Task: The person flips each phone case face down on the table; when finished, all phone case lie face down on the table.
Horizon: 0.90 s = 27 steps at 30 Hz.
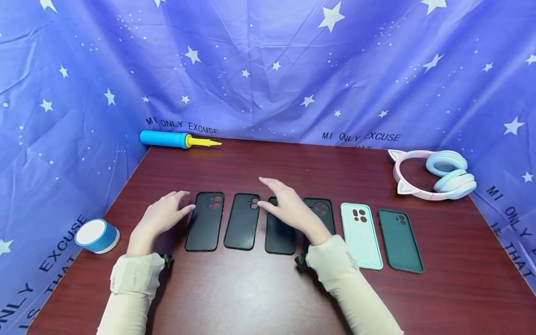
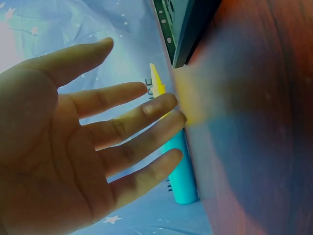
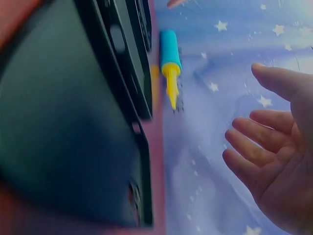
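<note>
Head view: six phone cases line the table, and I've got the left hand just beside the leftmost black one, the right hand over the third and fourth. Left wrist: fingers spread apart, blue pump beyond! Right wrist: thumb well apart from loosely bent fingers, black cases alongside.

The right grip hovers loosely spread, apart from the dark phone cases, with a blue-and-yellow pump beyond.
</note>
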Motion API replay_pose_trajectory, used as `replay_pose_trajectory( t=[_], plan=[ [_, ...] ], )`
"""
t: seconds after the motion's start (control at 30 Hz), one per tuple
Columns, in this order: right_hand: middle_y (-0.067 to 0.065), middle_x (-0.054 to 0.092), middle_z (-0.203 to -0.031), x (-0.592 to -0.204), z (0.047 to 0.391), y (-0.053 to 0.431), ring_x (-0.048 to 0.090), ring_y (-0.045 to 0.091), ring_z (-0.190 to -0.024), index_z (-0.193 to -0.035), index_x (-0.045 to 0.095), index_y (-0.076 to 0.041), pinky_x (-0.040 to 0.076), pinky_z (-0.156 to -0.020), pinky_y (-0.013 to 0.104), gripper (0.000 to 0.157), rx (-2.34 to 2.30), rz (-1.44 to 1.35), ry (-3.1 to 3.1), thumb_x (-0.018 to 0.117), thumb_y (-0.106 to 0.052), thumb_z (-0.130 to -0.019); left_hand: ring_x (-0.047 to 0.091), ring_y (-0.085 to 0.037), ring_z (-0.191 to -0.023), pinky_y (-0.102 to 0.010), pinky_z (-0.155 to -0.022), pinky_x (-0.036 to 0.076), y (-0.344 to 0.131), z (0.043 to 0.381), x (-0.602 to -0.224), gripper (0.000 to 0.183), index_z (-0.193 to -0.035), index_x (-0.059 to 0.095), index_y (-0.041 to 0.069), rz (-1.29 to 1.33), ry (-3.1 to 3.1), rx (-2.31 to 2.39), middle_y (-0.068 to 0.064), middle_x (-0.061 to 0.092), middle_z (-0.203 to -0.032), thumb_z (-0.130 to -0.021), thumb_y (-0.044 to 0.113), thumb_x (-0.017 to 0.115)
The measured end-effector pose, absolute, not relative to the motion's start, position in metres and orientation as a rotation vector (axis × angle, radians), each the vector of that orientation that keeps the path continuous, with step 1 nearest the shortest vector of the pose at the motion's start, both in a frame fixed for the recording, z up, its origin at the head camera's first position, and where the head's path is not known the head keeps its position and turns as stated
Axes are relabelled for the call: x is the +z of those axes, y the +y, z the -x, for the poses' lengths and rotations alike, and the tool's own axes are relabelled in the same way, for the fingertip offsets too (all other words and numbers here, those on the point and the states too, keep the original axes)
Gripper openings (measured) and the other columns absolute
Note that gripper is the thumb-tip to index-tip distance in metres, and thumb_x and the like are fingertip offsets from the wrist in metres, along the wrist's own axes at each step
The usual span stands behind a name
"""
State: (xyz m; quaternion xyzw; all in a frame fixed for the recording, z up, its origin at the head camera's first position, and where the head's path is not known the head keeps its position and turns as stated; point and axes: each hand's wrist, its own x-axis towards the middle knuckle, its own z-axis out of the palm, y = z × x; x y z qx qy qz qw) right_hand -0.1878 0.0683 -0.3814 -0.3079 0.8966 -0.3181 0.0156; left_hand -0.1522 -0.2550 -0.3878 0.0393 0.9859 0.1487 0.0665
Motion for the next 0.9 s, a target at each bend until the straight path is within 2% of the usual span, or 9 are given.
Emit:
replay_pose_trajectory(
  t=[0.27, 0.4, 0.53, 0.77, 0.9],
  plan=[
    [0.01, 0.05, -0.145, -0.4, 0.182, 0.03, 0.054, 0.026, -0.128, -0.147, 0.04, -0.008, 0.047, -0.105, 0.041, 0.061, -1.112, 0.917, 2.624, 0.064, -0.027, -0.094, 0.065, -0.032, -0.098, -0.055, -0.083, 0.052, -0.256, 0.155, -0.394, 0.048, -0.129, 0.055, -0.004, -0.136, 2.905, 0.53, -0.018, 0.068, -0.105, -0.095, 0.03, 0.058],
    [0.012, 0.052, -0.144, -0.407, 0.178, 0.013, 0.058, 0.027, -0.123, -0.147, 0.04, -0.004, 0.049, -0.103, 0.038, 0.06, -1.134, 0.921, 2.546, 0.063, -0.024, -0.095, 0.065, -0.03, -0.095, -0.054, -0.083, 0.052, -0.258, 0.155, -0.398, 0.045, -0.126, 0.056, -0.005, -0.139, 2.892, 0.551, -0.017, 0.069, -0.102, -0.095, 0.028, 0.058],
    [0.012, 0.05, -0.145, -0.412, 0.172, -0.002, 0.057, 0.025, -0.126, -0.147, 0.038, -0.001, 0.048, -0.105, 0.037, 0.06, -1.14, 0.92, 2.494, 0.061, -0.024, -0.096, 0.066, -0.029, -0.094, -0.053, -0.083, 0.053, -0.258, 0.155, -0.401, 0.043, -0.124, 0.057, -0.005, -0.139, 2.885, 0.56, -0.017, 0.069, -0.101, -0.095, 0.026, 0.059],
    [0.015, 0.048, -0.146, -0.418, 0.162, -0.021, 0.058, 0.023, -0.126, -0.147, 0.037, 0.001, 0.049, -0.103, 0.029, 0.061, -1.135, 0.888, 2.468, 0.058, -0.026, -0.097, 0.063, -0.025, -0.086, -0.05, -0.078, 0.053, -0.255, 0.156, -0.403, 0.039, -0.119, 0.06, -0.005, -0.119, 2.868, 0.586, -0.015, 0.068, -0.096, -0.094, 0.025, 0.061],
    [0.015, 0.046, -0.148, -0.418, 0.159, -0.025, 0.057, 0.023, -0.126, -0.149, 0.035, 0.0, 0.048, -0.105, 0.032, 0.062, -1.053, 0.91, 2.496, 0.056, -0.03, -0.098, 0.063, -0.026, -0.087, -0.05, -0.079, 0.053, -0.254, 0.156, -0.403, 0.04, -0.118, 0.06, -0.006, -0.111, 2.863, 0.584, -0.017, 0.068, -0.098, -0.094, 0.025, 0.06]
  ],
)
